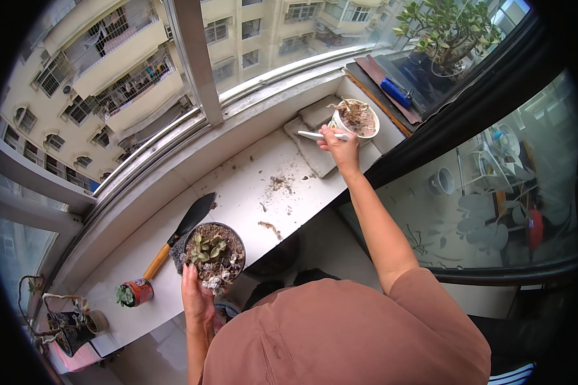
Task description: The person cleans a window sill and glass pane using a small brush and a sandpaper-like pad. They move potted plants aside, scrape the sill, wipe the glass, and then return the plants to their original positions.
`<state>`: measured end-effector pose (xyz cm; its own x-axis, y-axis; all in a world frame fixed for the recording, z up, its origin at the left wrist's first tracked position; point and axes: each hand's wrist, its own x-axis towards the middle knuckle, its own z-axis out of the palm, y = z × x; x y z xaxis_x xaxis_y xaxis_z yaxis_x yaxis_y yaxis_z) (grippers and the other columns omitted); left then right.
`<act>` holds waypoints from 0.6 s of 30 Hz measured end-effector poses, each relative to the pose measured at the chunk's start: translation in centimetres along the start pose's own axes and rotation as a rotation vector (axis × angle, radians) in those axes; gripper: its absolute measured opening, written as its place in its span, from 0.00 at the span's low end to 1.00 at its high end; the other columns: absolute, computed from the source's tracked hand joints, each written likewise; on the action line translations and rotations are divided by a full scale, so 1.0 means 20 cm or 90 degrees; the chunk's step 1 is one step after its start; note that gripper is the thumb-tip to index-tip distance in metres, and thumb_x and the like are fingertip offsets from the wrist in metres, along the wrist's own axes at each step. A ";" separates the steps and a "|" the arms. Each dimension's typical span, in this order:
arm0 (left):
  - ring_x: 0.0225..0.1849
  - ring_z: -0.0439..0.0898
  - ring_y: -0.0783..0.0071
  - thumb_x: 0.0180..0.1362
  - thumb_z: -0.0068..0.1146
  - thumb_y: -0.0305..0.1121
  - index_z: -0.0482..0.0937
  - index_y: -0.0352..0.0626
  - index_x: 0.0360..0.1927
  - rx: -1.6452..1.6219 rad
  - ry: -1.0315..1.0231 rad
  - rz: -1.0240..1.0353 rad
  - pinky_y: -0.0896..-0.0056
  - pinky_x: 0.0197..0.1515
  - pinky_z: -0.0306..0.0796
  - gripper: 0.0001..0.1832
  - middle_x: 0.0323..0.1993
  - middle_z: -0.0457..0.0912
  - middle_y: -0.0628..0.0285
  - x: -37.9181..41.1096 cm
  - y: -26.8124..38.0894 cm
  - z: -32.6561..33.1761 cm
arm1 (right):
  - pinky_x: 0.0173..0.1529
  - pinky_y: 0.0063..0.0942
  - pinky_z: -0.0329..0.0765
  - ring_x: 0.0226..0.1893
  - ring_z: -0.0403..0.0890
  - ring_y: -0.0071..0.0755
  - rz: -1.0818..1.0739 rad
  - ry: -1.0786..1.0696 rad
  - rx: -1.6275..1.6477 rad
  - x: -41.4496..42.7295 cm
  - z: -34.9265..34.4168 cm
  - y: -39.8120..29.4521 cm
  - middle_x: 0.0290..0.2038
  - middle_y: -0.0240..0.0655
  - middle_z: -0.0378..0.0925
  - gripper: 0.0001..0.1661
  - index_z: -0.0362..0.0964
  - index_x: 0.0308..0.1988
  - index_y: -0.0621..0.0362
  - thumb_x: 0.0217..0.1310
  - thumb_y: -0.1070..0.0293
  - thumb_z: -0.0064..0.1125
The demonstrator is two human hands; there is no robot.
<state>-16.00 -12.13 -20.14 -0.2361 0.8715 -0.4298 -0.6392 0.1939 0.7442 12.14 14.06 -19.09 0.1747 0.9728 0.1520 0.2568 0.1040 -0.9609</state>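
Observation:
My left hand (197, 293) is at the near side of a round pot of succulents (214, 255), its fingers against the rim; the pot sits at the ledge's front edge. At the far right of the ledge, my right hand (338, 144) holds a white plastic utensil (313, 135), perhaps a spoon or knife, beside a white pot of soil and dried plant bits (359, 120). A hand trowel with a wooden handle (157, 260) and dark blade lies behind the succulent pot. Loose soil (280, 184) is scattered on the white ledge (241, 178).
A small succulent in a red can (139, 291) stands left of the trowel. Further left are a dark pot with bent stems (70, 332) and a pink box (77, 358). Stone slabs (313, 149) lie beneath the white pot. A window frame (195, 57) borders the ledge's back.

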 end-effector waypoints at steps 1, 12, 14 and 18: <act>0.37 0.76 0.66 0.58 0.36 0.37 0.55 0.42 0.55 0.000 0.000 0.001 0.64 0.21 0.75 0.21 0.45 0.70 0.60 0.00 0.00 0.00 | 0.24 0.16 0.75 0.20 0.78 0.24 0.020 -0.012 0.021 -0.04 0.00 0.00 0.19 0.37 0.75 0.16 0.74 0.27 0.70 0.51 0.64 0.55; 0.38 0.76 0.67 0.58 0.37 0.36 0.56 0.42 0.54 -0.002 0.009 0.010 0.63 0.23 0.75 0.21 0.45 0.70 0.59 -0.03 -0.01 0.03 | 0.37 0.20 0.74 0.31 0.77 0.26 -0.206 -0.053 -0.013 0.02 0.09 0.06 0.30 0.37 0.77 0.11 0.74 0.33 0.67 0.52 0.69 0.55; 0.38 0.76 0.67 0.58 0.37 0.36 0.56 0.42 0.54 -0.005 0.007 0.010 0.63 0.23 0.75 0.21 0.45 0.70 0.59 -0.04 -0.01 0.04 | 0.42 0.23 0.71 0.36 0.76 0.26 -0.286 -0.096 -0.060 0.05 0.11 0.08 0.33 0.37 0.78 0.09 0.74 0.33 0.64 0.49 0.72 0.56; 0.38 0.76 0.67 0.58 0.36 0.35 0.57 0.42 0.54 -0.016 0.018 0.021 0.63 0.23 0.75 0.20 0.44 0.70 0.59 -0.06 -0.03 0.02 | 0.38 0.22 0.72 0.31 0.78 0.27 -0.385 -0.075 -0.103 0.08 0.13 0.14 0.30 0.36 0.78 0.08 0.75 0.30 0.64 0.48 0.71 0.56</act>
<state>-15.05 -13.24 -19.91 -0.2780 0.8643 -0.4191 -0.6490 0.1527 0.7454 10.61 16.46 -22.18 -0.1495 0.7691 0.6214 0.4194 0.6184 -0.6646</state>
